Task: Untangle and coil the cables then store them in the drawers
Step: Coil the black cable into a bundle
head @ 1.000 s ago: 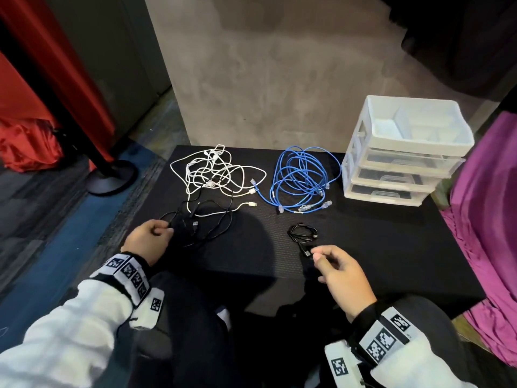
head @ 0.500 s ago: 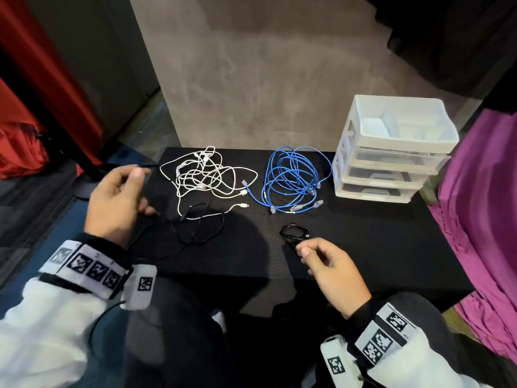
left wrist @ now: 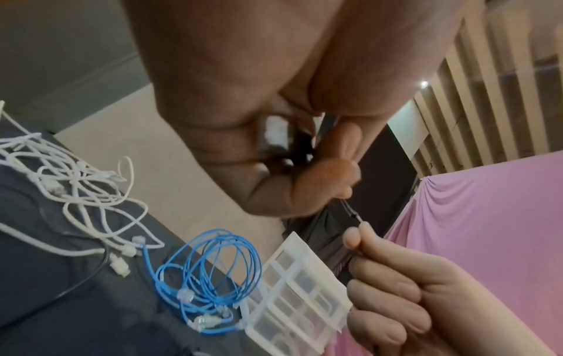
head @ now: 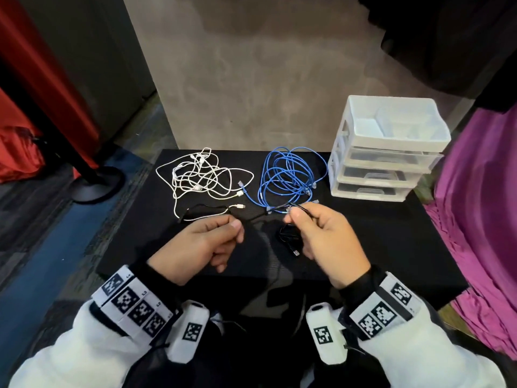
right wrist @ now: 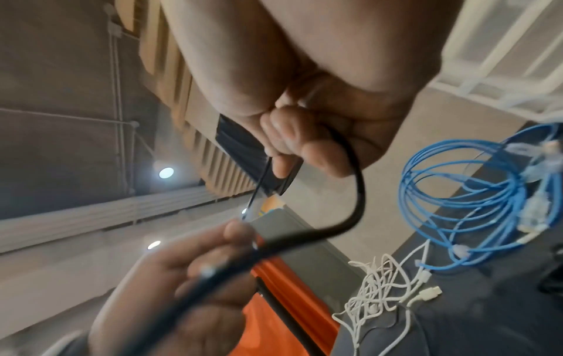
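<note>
A thin black rubber-coated cable (head: 253, 218) is held above the black desk (head: 391, 236), stretched between both hands. The left hand (head: 201, 245) is curled around one stretch of it; the right hand (head: 321, 239) pinches another between thumb and fingertips (right wrist: 283, 142). The cable looks light, limp and prone to kinking, so it is best gripped near its plug ends. A tangled white cable heap (head: 201, 177), a loose blue network cable bundle (head: 291, 180) and a clear plastic drawer unit (head: 389, 152) lie beyond.

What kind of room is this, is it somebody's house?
Probably not a house; more likely a studio or workroom. A small black-covered table stands on bare concrete floor, red drapes and pink drapes hang beside it, and the ceiling has slatted panels.
</note>
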Demonstrator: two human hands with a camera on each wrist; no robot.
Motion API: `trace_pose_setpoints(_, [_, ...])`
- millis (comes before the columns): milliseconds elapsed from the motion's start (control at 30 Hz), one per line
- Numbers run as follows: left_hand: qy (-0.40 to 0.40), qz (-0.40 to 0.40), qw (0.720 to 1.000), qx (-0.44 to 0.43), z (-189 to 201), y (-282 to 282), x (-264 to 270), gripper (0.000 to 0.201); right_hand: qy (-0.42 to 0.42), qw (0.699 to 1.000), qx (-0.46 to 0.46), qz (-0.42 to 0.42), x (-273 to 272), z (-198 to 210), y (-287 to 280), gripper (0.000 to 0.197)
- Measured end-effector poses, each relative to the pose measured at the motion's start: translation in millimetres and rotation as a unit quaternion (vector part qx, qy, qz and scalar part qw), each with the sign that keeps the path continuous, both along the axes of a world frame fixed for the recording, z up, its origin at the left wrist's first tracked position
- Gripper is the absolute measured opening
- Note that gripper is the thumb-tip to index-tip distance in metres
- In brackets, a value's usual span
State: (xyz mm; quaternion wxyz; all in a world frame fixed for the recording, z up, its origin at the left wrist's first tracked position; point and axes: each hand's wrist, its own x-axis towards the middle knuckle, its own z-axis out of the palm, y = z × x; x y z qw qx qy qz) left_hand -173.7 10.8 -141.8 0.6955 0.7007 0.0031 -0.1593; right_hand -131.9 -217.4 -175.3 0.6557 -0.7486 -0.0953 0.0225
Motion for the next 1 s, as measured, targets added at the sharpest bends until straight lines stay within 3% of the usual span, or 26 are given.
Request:
trace_pose_setpoints(67, [0.042, -0.009, 0.996, -0.073, -0.4, -2.6, -4.5, 0.023, 0.023, 1.0, -0.009, -0.004, 1.5, -9.6, -9.0, 0.023])
trace_pose_setpoints(167, [0.085, 0.0, 0.967, -0.24, 10.3, -14.6, -7.9, 0.022, 0.041, 0.991, -0.096, 0.084, -13.4, -21.1, -4.6, 0.024])
trace_pose_setpoints(233, [0.074, 0.026, 0.948, -0.309, 12.0, -22.1, -6.2, 0.026, 0.067, 0.978, -0.114, 0.164, -32.4, -25.9, 7.8, 0.027])
trace_pose_setpoints(300, [0.034, 0.041, 0.944, -0.325, 6.8, -28.6, -2.9, 0.027, 0.062, 0.966, -0.121, 0.221, -51.4, -28.7, 19.2, 0.026])
trace_pose_setpoints(467, [-0.047, 0.079, 0.99, -0.111, -19.1, -33.8, -4.2, 0.027, -0.028, 0.943, -0.206, 0.26, -56.1, -18.2, 12.4, 0.015])
trace_pose_setpoints(667, [-0.117, -0.035, 0.987, 0.103, -29.3, -28.3, -12.1, 0.03, -0.044, 0.95, -0.213, 0.223, -38.5, 7.3, -12.4, 0.014])
trace_pose_setpoints(800, [-0.075, -0.053, 0.994, 0.057, -20.5, -32.0, -11.0, 0.029, -0.085, 0.965, -0.198, 0.152, -35.4, 8.9, -10.5, 0.001])
trace_pose_setpoints(933, [-0.08, -0.089, 0.987, 0.107, -17.7, -35.8, -11.6, 0.034, -0.048, 0.989, -0.11, 0.081, -33.8, 3.6, -7.4, 0.041])
trace_pose_setpoints(1000, [-0.056, -0.1, 0.99, 0.078, -19.6, -34.8, -13.8, 0.034, -0.018, 0.993, -0.074, 0.09, -30.7, 3.5, -9.3, 0.044])
